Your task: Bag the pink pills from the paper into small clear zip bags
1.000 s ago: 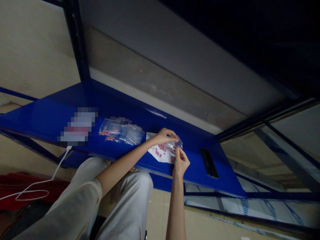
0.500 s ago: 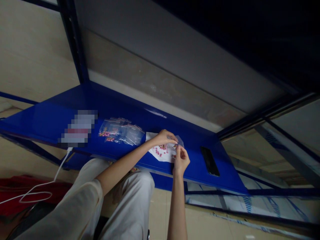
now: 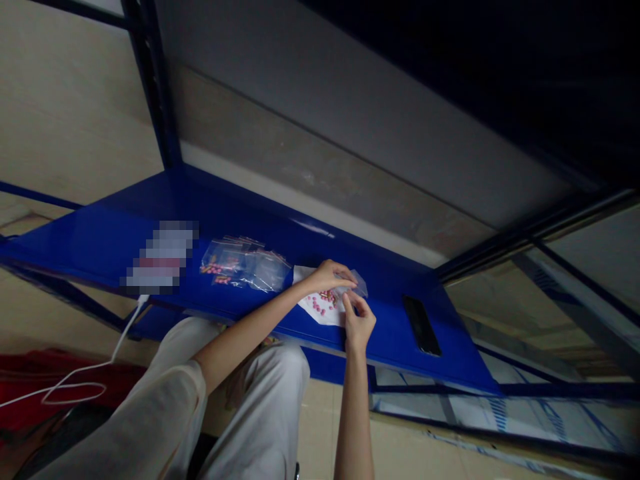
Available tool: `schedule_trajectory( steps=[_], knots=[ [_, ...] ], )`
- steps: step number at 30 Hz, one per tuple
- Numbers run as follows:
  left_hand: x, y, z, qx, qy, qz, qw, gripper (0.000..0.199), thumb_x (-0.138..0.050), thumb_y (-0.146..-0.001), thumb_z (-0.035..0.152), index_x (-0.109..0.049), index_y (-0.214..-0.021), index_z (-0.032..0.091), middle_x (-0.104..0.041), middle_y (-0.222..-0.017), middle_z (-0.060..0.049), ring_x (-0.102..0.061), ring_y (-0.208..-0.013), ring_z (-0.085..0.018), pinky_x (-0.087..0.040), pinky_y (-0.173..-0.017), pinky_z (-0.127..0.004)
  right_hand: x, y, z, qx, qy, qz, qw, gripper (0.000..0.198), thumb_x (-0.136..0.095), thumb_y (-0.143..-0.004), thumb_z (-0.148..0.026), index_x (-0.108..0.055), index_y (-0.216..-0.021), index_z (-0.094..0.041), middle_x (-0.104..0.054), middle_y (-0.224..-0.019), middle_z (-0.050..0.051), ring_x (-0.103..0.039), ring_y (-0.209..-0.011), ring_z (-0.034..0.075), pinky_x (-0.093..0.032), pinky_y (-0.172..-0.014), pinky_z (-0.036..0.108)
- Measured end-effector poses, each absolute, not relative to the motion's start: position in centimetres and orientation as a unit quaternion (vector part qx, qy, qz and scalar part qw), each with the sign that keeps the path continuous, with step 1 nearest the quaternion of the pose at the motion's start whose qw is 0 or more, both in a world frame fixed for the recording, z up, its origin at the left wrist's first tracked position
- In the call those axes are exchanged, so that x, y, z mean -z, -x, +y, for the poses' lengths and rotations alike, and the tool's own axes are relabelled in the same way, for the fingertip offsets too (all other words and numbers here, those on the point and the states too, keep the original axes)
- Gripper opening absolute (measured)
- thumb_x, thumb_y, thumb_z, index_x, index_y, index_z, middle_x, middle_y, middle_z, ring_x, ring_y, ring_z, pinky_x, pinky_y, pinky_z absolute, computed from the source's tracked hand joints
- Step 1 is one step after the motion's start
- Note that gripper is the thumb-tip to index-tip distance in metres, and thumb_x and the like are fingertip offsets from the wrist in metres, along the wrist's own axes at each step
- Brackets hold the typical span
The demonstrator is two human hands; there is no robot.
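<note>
My left hand (image 3: 334,274) comes in from the left over a white sheet of paper (image 3: 309,311), its fingers pinched on a small clear plastic bag (image 3: 359,285). Just below the bag, my right hand (image 3: 361,323) has its thumb and fingers curled toward each other; what lies between the fingertips, if anything, is too small to make out. Small round pink pieces (image 3: 319,307) are scattered over the paper. Some brownish-gold bits lie among them, close to my fingers. My hands partly cover the paper.
Left of the paper lie several clear zip bags (image 3: 265,270), some with pink and gold pieces inside. A dark phone (image 3: 421,325) rests at the right. A blurred-out device (image 3: 160,260) with a white cable (image 3: 125,333) is at the left of the blue shelf (image 3: 240,200).
My right hand has shifted slightly left and down, away from the bag, and its fingertips sit nearer the pieces. My left hand stays on the bag. The view has moved slightly.
</note>
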State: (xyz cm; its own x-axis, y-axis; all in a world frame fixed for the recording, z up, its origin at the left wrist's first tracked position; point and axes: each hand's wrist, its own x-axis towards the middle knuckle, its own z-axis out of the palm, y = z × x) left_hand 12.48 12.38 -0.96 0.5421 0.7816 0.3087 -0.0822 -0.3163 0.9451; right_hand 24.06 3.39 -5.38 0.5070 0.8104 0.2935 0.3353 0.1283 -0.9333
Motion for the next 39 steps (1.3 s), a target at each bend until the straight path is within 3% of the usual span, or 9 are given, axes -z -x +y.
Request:
schedule_trajectory(
  steps=[6,11,20,22,25,28,31,35,39],
  knots=[
    [0.6,-12.5,12.2,-0.432,-0.695,0.258,0.513,0.026,-0.067,-0.068,0.027,-0.069,-0.09,0.013,-0.072,-0.083,-0.006,-0.065,-0.079,-0.016,-0.047,-0.072,-0.023,5.7,-24.3,3.5,-0.194,0.642,-0.392,0.63,0.039,-0.065,-0.067,-0.043,-0.067,-0.089,-0.01,-0.069,-0.089,0.012,-0.063,-0.081,0.022,-0.05,-0.064,0.028],
    [-0.8,-11.4,10.5,-0.544,-0.725,0.324,0.272,0.019,-0.053,-0.081,0.027,-0.069,-0.087,0.019,-0.071,-0.086,-0.006,-0.062,-0.084,-0.017,-0.042,-0.084,-0.032,5.6,-24.2,3.4,-0.232,0.633,-0.34,0.656,0.05,-0.059,-0.07,-0.05,-0.061,-0.102,-0.012,-0.066,-0.098,0.014,-0.063,-0.082,0.023,-0.048,-0.047,0.023],
    [1.0,-4.5,-4.2,-0.491,-0.824,0.237,0.153,0.025,-0.053,-0.079,0.016,-0.063,-0.099,0.027,-0.071,-0.09,-0.002,-0.064,-0.084,-0.015,-0.047,-0.077,-0.029,3.7,-23.3,1.3,-0.216,0.599,-0.328,0.698,0.068,-0.06,-0.073,-0.041,-0.035,-0.132,-0.018,-0.058,-0.063,-0.004,-0.048,-0.046,0.01,-0.039,-0.043,0.02],
    [2.3,-2.1,-6.9,-0.447,-0.842,0.276,0.122,0.04,-0.052,-0.078,0.011,-0.054,-0.115,0.029,-0.067,-0.105,-0.003,-0.061,-0.097,-0.016,-0.045,-0.086,-0.029,3.2,-21.9,-1.0,-0.209,0.59,-0.351,0.697,0.057,-0.06,-0.074,-0.037,-0.044,-0.125,-0.019,-0.052,-0.058,-0.006,-0.043,-0.045,0.009,-0.038,-0.044,0.019],
    [3.0,1.0,-8.8,-0.442,-0.822,0.356,0.054,0.046,-0.058,-0.076,0.014,-0.051,-0.119,0.028,-0.056,-0.124,-0.008,-0.049,-0.117,-0.022,-0.04,-0.094,-0.037,2.9,-18.7,-5.3,-0.343,0.585,-0.405,0.613,0.028,-0.06,-0.073,-0.042,-0.064,-0.084,-0.017,-0.051,-0.055,-0.003,-0.044,-0.045,0.01,-0.036,-0.04,0.02],
    [2.0,3.0,-9.1,-0.418,-0.828,0.364,0.084,0.027,-0.064,-0.074,0.025,-0.063,-0.101,0.03,-0.063,-0.114,-0.004,-0.05,-0.116,-0.024,-0.038,-0.094,-0.04,2.4,-14.9,-9.2,-0.497,0.541,-0.438,0.519,0.033,-0.062,-0.071,-0.046,-0.068,-0.081,-0.016,-0.053,-0.056,0.0,-0.045,-0.045,0.011,-0.037,-0.039,0.021],
    [0.1,4.1,-9.2,-0.442,-0.781,0.401,0.181,0.012,-0.058,-0.079,0.023,-0.068,-0.073,0.027,-0.072,-0.076,0.003,-0.066,-0.083,-0.016,-0.042,-0.09,-0.035,0.9,-12.1,-11.3,-0.572,0.491,-0.428,0.499,0.04,-0.053,-0.077,-0.05,-0.068,-0.094,-0.017,-0.058,-0.067,0.005,-0.05,-0.052,0.014,-0.039,-0.039,0.022],
    [-2.1,5.0,-10.2,-0.473,-0.66,0.513,0.278,0.02,-0.057,-0.079,0.025,-0.068,-0.062,0.023,-0.07,-0.062,0.002,-0.063,-0.067,-0.015,-0.047,-0.077,-0.031,-1.6,-10.8,-12.3,-0.494,0.487,-0.473,0.543,0.038,-0.059,-0.073,-0.049,-0.068,-0.098,-0.021,-0.06,-0.098,0.011,-0.056,-0.078,0.02,-0.046,-0.046,0.023],
    [-3.5,5.4,-11.8,-0.467,-0.64,0.493,0.36,0.022,-0.057,-0.079,0.029,-0.069,-0.062,0.021,-0.07,-0.066,-0.001,-0.062,-0.076,-0.018,-0.047,-0.076,-0.03,-2.9,-10.1,-13.5,-0.44,0.529,-0.501,0.526,0.019,-0.067,-0.071,-0.035,-0.07,-0.082,-0.02,-0.065,-0.087,0.008,-0.06,-0.077,0.019,-0.047,-0.05,0.021]
  ],
)
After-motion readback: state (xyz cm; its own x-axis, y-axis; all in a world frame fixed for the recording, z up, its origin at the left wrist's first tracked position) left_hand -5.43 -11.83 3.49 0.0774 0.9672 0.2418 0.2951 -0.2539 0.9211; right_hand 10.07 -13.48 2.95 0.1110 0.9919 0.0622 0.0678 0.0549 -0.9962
